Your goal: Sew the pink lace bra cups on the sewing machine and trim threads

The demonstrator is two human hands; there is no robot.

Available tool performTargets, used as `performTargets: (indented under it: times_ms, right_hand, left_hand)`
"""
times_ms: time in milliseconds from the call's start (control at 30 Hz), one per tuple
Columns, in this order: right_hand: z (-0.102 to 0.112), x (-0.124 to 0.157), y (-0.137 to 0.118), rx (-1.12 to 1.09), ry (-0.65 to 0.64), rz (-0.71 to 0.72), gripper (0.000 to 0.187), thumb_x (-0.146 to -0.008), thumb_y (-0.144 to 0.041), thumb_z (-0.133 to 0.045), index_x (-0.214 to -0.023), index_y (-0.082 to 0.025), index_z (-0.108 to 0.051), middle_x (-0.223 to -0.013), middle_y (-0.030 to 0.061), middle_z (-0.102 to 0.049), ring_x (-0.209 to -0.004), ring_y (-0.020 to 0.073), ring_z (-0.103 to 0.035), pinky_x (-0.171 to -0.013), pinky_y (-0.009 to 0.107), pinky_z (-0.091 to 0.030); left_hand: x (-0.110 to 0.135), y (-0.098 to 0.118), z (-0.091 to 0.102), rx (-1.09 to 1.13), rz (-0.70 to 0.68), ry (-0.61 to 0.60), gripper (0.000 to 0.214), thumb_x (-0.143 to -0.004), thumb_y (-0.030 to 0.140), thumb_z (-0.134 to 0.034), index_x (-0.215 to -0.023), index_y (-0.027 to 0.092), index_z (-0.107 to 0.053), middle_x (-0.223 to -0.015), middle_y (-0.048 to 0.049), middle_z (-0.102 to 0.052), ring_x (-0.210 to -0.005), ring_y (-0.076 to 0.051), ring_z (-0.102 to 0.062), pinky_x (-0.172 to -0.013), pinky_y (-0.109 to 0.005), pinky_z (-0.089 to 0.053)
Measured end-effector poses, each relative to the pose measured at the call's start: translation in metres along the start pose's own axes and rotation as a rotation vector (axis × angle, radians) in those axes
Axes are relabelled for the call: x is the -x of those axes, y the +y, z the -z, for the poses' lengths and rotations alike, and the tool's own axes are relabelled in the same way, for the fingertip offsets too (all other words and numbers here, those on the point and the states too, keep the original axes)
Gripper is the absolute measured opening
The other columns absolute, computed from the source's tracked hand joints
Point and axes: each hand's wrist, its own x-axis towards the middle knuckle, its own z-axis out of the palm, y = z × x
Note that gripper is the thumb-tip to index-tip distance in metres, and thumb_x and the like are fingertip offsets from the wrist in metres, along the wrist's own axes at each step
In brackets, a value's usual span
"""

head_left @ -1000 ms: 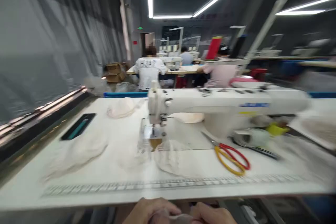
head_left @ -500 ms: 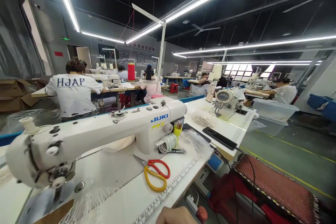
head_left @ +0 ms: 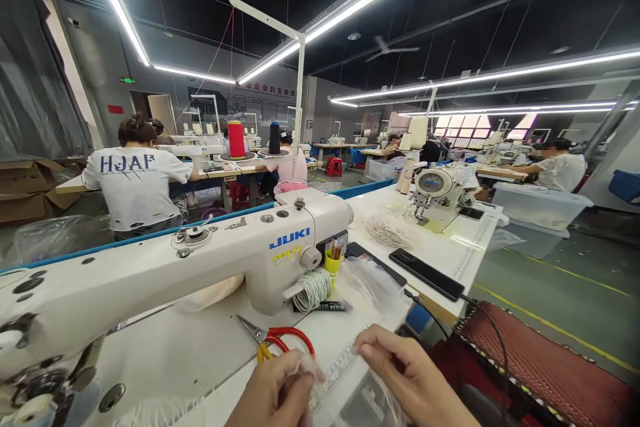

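My left hand [head_left: 280, 387] is closed in a pinch low in the view, a whitish, see-through bit showing at its fingertips. To its right, my right hand [head_left: 407, 370] pinches with thumb and forefinger. Pale, thin material hangs below it, too blurred to name. Just beyond my left hand lie scissors [head_left: 295, 333] with red and yellow handles, partly hidden by that hand. A printed ruler strip [head_left: 345, 359] runs along the table edge between my hands. The white JUKI sewing machine [head_left: 200, 267] stands to the left, with white strands [head_left: 155, 411] below its arm.
A coil of pale cord [head_left: 313, 290], a yellow cup [head_left: 332, 264] and a black marker [head_left: 327, 306] sit by the machine. Clear plastic [head_left: 373, 280], a black phone [head_left: 427, 273] and a second machine [head_left: 434, 187] are farther right. A red-brown woven seat [head_left: 545, 353] is beside the table.
Both hands are now in view, pinching near the table edge; before, only part of one hand showed at the bottom. The camera has shifted, moving the machine left in view.
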Motion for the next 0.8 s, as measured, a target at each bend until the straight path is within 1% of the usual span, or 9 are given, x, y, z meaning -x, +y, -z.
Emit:
performTargets:
  times_ms: [100,200,233,300,400,500,600,700,800]
  right_hand:
    - [0.021,-0.019,0.026,0.112,-0.013,-0.002,0.045,-0.095,-0.048,-0.03,-0.075,-0.019,-0.058,-0.047,-0.0054,-0.046,-0.041,0.0096,-0.044,-0.042,0.02,-0.036]
    - [0.044,-0.056,0.064,0.255,0.101,-0.007,0.029,-0.093,-0.042,-0.042,-0.087,-0.019,-0.059,-0.076,0.0018,-0.061,-0.069,0.0149,-0.058,-0.064,0.027,-0.047]
    - [0.05,-0.072,0.076,0.304,0.138,-0.016,0.024,-0.092,-0.039,-0.046,-0.095,-0.019,-0.059,-0.088,0.0043,-0.062,-0.077,0.0161,-0.058,-0.07,0.031,-0.049]
    - [0.056,-0.102,0.098,0.391,0.166,-0.025,0.024,-0.091,-0.035,-0.051,-0.107,-0.018,-0.057,-0.106,0.0058,-0.06,-0.087,0.0168,-0.059,-0.078,0.036,-0.049]
    - [0.052,-0.137,0.119,0.476,0.135,-0.026,0.026,-0.091,-0.033,-0.054,-0.112,-0.018,-0.056,-0.115,0.0066,-0.057,-0.096,0.0191,-0.058,-0.082,0.04,-0.05]
    - [0.044,-0.151,0.126,0.51,0.122,-0.02,0.027,-0.091,-0.032,-0.054,-0.114,-0.018,-0.056,-0.116,0.0069,-0.057,-0.097,0.0193,-0.059,-0.082,0.04,-0.05]
    - [0.046,-0.149,0.125,0.498,0.137,0.022,0.027,-0.091,-0.032,-0.054,-0.114,-0.017,-0.055,-0.115,0.0069,-0.057,-0.096,0.0193,-0.059,-0.081,0.04,-0.05]
    - [0.062,-0.14,0.117,0.46,0.144,0.097,0.026,-0.091,-0.032,-0.054,-0.112,-0.017,-0.056,-0.113,0.0064,-0.058,-0.095,0.0187,-0.059,-0.081,0.04,-0.05]
    - [0.082,-0.128,0.098,0.411,0.148,0.161,0.022,-0.092,-0.033,-0.053,-0.105,-0.016,-0.059,-0.104,0.0048,-0.062,-0.087,0.0159,-0.061,-0.077,0.036,-0.051]
  left_hand:
    - [-0.013,-0.002,-0.001,0.028,-0.024,-0.015,0.04,-0.083,0.053,-0.046,-0.078,0.014,-0.054,-0.045,0.0029,-0.048,-0.041,-0.009,-0.04,-0.044,-0.018,-0.028]
    - [-0.022,-0.016,0.001,0.032,0.019,-0.03,0.04,-0.082,0.055,-0.045,-0.073,0.016,-0.049,-0.047,0.0019,-0.05,-0.043,-0.009,-0.042,-0.044,-0.019,-0.028]
    - [-0.024,-0.021,0.002,0.027,0.037,-0.039,0.041,-0.081,0.056,-0.047,-0.07,0.017,-0.046,-0.048,0.0021,-0.049,-0.044,-0.009,-0.041,-0.045,-0.019,-0.027]
    - [-0.027,-0.028,0.004,0.009,0.059,-0.055,0.042,-0.078,0.057,-0.049,-0.065,0.017,-0.044,-0.05,0.0025,-0.046,-0.047,-0.009,-0.04,-0.047,-0.019,-0.027]
    - [-0.028,-0.033,0.01,-0.007,0.06,-0.081,0.046,-0.077,0.059,-0.049,-0.066,0.015,-0.052,-0.055,0.0015,-0.045,-0.052,-0.009,-0.039,-0.05,-0.02,-0.027]
    - [-0.028,-0.035,0.018,-0.059,0.016,-0.08,0.05,-0.078,0.061,-0.048,-0.072,0.013,-0.061,-0.061,-0.0004,-0.048,-0.059,-0.011,-0.041,-0.055,-0.021,-0.03]
    - [-0.029,-0.038,0.025,-0.101,-0.001,-0.065,0.053,-0.079,0.062,-0.046,-0.08,0.013,-0.066,-0.067,-0.0024,-0.053,-0.067,-0.014,-0.046,-0.062,-0.023,-0.035]
    - [-0.036,-0.044,0.024,-0.003,0.034,-0.035,0.062,-0.074,0.07,-0.047,-0.077,0.011,-0.066,-0.066,-0.0038,-0.056,-0.065,-0.015,-0.049,-0.062,-0.024,-0.038]
    - [-0.044,-0.046,0.017,0.132,0.016,-0.03,0.063,-0.07,0.073,-0.05,-0.07,0.011,-0.063,-0.066,-0.0052,-0.06,-0.061,-0.014,-0.052,-0.059,-0.023,-0.04]
